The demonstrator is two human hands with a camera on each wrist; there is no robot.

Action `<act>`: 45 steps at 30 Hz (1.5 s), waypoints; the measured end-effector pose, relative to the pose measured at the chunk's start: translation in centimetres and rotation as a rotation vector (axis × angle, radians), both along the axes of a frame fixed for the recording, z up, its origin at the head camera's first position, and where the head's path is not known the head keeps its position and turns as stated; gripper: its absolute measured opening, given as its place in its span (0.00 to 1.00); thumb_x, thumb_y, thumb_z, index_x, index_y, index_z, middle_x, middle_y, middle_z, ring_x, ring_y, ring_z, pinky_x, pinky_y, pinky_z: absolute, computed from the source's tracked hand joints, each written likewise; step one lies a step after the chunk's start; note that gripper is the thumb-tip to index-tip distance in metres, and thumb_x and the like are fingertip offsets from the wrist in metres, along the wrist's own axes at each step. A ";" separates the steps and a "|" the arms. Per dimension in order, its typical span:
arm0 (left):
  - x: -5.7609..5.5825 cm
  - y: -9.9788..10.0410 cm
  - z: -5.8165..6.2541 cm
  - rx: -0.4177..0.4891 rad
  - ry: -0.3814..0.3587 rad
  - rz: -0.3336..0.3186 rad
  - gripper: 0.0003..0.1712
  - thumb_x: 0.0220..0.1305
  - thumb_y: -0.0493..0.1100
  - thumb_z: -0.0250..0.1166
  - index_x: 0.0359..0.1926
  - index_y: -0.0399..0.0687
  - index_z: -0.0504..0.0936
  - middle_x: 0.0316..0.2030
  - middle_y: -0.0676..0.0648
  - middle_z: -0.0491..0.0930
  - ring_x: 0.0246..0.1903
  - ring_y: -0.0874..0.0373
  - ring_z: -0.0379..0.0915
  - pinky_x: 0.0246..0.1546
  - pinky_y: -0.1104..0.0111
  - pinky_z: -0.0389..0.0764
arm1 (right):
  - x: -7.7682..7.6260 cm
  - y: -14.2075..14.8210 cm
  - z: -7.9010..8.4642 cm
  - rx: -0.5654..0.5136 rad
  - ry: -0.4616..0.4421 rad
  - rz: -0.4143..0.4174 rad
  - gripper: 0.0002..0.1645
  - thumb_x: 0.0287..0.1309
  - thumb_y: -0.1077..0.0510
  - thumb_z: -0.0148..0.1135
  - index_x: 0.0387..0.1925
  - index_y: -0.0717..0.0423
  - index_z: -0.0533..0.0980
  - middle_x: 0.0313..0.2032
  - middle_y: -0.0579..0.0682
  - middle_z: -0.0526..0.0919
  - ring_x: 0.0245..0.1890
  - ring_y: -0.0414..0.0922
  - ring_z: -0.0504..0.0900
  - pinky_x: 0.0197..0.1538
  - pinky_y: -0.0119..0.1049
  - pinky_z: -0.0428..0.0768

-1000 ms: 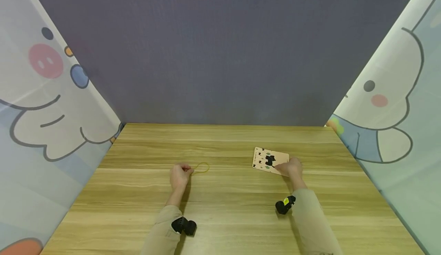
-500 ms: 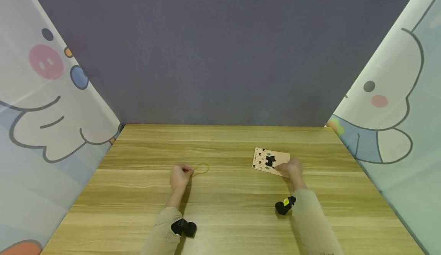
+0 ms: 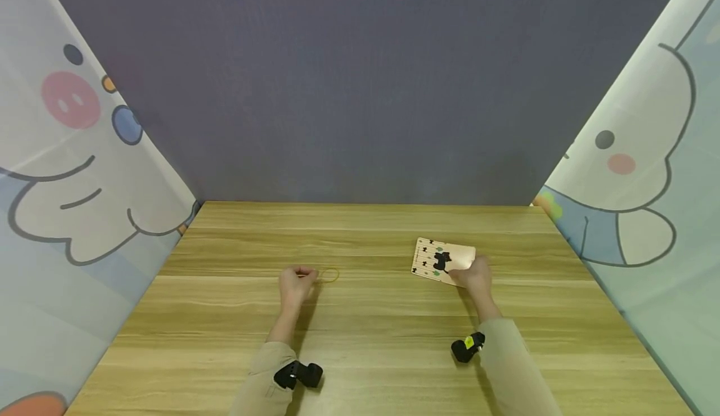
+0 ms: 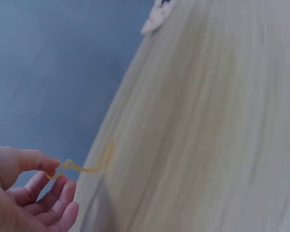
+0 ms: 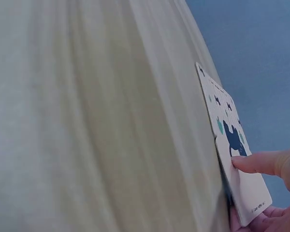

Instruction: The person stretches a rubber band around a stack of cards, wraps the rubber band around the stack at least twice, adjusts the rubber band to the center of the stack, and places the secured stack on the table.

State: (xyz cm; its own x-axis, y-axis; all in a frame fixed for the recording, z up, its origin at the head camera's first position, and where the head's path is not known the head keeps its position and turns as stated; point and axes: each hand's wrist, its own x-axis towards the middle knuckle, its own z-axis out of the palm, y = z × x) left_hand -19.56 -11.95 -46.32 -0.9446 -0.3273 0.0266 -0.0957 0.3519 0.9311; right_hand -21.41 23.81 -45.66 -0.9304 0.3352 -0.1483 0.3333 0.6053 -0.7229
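Observation:
My left hand (image 3: 294,286) pinches a yellow rubber band (image 3: 330,275) between thumb and forefinger. In the left wrist view the band (image 4: 89,169) dangles as a twisted loop from the fingertips, with the other fingers loosely curled below. To the right, my right hand (image 3: 475,276) holds the near right end of a thin cream booklet (image 3: 427,260) printed with a black animal and green leaves. The right wrist view shows the thumb (image 5: 256,162) on top of the booklet (image 5: 222,104) and the other fingers under it. Its held end is raised a little off the table.
Both hands work over a wood-grain table (image 3: 371,328). A dark grey panel (image 3: 360,91) rises at its back edge, with cartoon-printed curtains (image 3: 34,228) on either side. A black wrist camera (image 3: 298,375) sits on the left sleeve, another camera (image 3: 467,347) on the right.
The booklet's right end has lifted slightly and catches more light. My right hand has shifted slightly with it. The left hand keeps its pinch; the band's loop now looks a bit smaller.

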 end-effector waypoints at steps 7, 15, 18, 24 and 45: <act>0.2 0.7 1.2 0.321 -0.007 -0.026 0.08 0.54 0.30 0.60 0.32 0.25 0.75 0.26 0.38 0.80 0.29 0.44 0.78 0.33 0.59 0.79 | 0.4 0.0 -0.6 -0.013 0.085 -0.011 0.41 0.43 0.62 0.66 0.51 0.81 0.55 0.44 0.75 0.66 0.45 0.66 0.67 0.46 0.55 0.70; -2.2 0.2 -3.9 0.527 0.062 -0.056 0.13 0.53 0.41 0.64 0.36 0.34 0.75 0.27 0.44 0.82 0.29 0.52 0.80 0.30 0.67 0.79 | 0.3 0.0 -1.0 -0.012 0.162 -0.009 0.49 0.44 0.62 0.67 0.61 0.76 0.49 0.59 0.73 0.55 0.58 0.66 0.54 0.56 0.55 0.60; -1.5 0.6 -3.1 0.617 0.112 -0.110 0.16 0.55 0.41 0.63 0.39 0.32 0.76 0.28 0.45 0.82 0.29 0.54 0.80 0.31 0.68 0.79 | 0.3 -0.1 -1.0 -0.015 0.187 0.003 0.50 0.44 0.62 0.67 0.62 0.74 0.48 0.61 0.70 0.53 0.60 0.64 0.51 0.58 0.54 0.59; 1.3 2.0 1.9 0.813 0.099 -0.138 0.17 0.57 0.38 0.61 0.41 0.26 0.74 0.28 0.45 0.81 0.32 0.54 0.79 0.44 0.61 0.75 | 0.5 -0.3 -0.8 -0.074 0.199 0.014 0.50 0.46 0.62 0.66 0.63 0.73 0.46 0.61 0.70 0.52 0.60 0.63 0.52 0.57 0.53 0.60; 2.3 2.8 2.0 0.649 0.406 -0.437 0.18 0.57 0.26 0.56 0.49 0.22 0.68 0.40 0.38 0.79 0.39 0.52 0.76 0.45 0.70 0.73 | 2.4 -3.0 1.0 -0.488 0.324 0.068 0.52 0.42 0.62 0.69 0.64 0.68 0.48 0.57 0.68 0.60 0.54 0.58 0.64 0.47 0.33 0.74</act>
